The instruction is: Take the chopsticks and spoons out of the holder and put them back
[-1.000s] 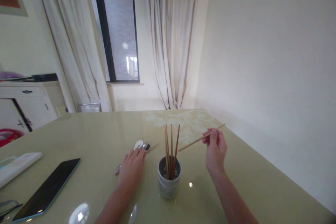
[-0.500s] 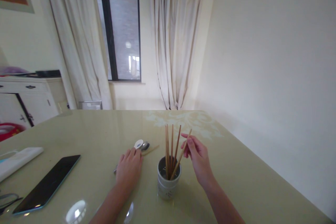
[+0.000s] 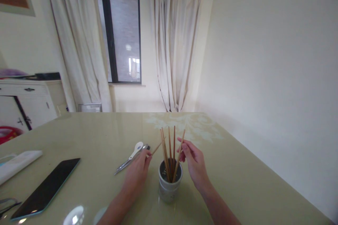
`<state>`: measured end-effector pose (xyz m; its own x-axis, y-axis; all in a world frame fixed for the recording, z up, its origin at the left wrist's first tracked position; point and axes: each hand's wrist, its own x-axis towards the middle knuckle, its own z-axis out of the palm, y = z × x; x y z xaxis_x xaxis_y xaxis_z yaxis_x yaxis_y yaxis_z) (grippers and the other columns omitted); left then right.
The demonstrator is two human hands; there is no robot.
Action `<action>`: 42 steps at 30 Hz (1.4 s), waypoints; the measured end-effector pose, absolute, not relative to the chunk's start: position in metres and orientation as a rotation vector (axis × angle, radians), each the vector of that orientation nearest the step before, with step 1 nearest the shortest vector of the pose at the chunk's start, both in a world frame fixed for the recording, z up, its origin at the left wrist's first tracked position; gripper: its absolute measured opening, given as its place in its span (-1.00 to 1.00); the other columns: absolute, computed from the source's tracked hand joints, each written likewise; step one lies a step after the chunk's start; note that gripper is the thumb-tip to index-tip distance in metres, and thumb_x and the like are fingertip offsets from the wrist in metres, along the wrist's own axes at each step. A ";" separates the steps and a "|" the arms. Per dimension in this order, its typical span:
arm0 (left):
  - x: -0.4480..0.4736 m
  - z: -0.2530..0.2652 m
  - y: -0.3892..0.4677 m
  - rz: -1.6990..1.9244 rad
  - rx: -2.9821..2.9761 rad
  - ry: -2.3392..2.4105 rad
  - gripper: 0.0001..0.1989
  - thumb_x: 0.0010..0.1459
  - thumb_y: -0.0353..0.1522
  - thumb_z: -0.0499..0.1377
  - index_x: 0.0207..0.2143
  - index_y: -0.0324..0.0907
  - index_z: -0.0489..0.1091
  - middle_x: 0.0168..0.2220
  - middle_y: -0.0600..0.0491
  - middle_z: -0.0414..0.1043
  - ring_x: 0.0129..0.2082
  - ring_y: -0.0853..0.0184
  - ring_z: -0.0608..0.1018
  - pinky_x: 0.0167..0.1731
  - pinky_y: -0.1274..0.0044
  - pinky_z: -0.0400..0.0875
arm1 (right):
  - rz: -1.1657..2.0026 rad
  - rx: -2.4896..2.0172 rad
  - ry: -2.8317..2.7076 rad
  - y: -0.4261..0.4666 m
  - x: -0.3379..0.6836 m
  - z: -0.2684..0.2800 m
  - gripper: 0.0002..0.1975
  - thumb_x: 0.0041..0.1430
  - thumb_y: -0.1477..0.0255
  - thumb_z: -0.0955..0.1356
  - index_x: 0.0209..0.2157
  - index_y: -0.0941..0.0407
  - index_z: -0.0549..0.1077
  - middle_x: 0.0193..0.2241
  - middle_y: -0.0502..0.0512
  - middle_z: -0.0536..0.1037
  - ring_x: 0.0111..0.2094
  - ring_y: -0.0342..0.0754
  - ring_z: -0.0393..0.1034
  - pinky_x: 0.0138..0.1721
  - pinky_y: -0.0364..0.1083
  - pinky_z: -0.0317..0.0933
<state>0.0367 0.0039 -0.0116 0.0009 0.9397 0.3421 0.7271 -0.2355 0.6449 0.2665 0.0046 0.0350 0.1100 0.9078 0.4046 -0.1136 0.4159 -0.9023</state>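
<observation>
A grey cup [image 3: 170, 190] stands on the table with several wooden chopsticks [image 3: 169, 147] upright in it. To its right, my right hand [image 3: 192, 158] pinches the upper part of one chopstick [image 3: 179, 160] whose lower end rests inside the cup. On the other side, my left hand [image 3: 139, 165] is closed around a chopstick [image 3: 156, 148], its tip pointing up and right toward the cup. Just beyond and left of that hand lie a white-handled utensil [image 3: 138, 146] and metal spoons [image 3: 126, 164], partly covered by the hand.
A black tablet-like device [image 3: 47, 186] lies on the glossy table [image 3: 105, 133] at the left, with a white flat box [image 3: 19, 163] behind it. Eyeglasses [image 3: 7, 205] sit at the left edge. A wall [image 3: 277, 77] runs along the right.
My left hand has moved right and lifted a chopstick off the table, uncovering the utensils. The chopsticks in the cup lean more to the left, and my right hand has shifted slightly left.
</observation>
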 end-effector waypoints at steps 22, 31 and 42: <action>0.040 -0.005 -0.007 1.087 2.101 1.518 -0.64 0.44 -0.20 0.03 -0.13 -0.10 0.60 -0.11 -0.07 0.67 -0.09 0.12 0.65 -0.03 0.31 0.51 | 0.812 -0.841 -0.864 0.022 0.288 0.034 -0.53 0.18 -0.04 0.50 -0.22 0.09 0.51 -0.37 0.06 0.63 -0.44 -0.10 0.42 -0.43 -0.16 0.24; 0.001 -0.003 -0.001 0.397 2.397 2.373 -0.66 0.40 -0.47 0.03 0.02 -0.19 0.58 -0.03 -0.13 0.61 0.02 0.04 0.58 -0.01 0.26 0.42 | 0.745 -0.575 -0.691 0.012 0.323 0.065 -0.57 0.09 0.06 0.60 -0.19 0.06 0.56 -0.46 -0.08 0.53 -0.54 -0.22 0.30 -0.53 -0.26 0.23; 0.003 -0.002 -0.001 0.398 2.212 2.338 -0.71 0.45 -0.37 -0.01 -0.12 -0.13 0.54 -0.05 -0.07 0.61 0.01 0.13 0.58 -0.03 0.35 0.37 | 0.874 -0.829 -1.264 -0.002 0.276 0.045 -0.58 0.22 0.01 0.51 -0.24 0.11 0.63 -0.46 0.05 0.55 -0.52 -0.10 0.33 -0.49 -0.11 0.26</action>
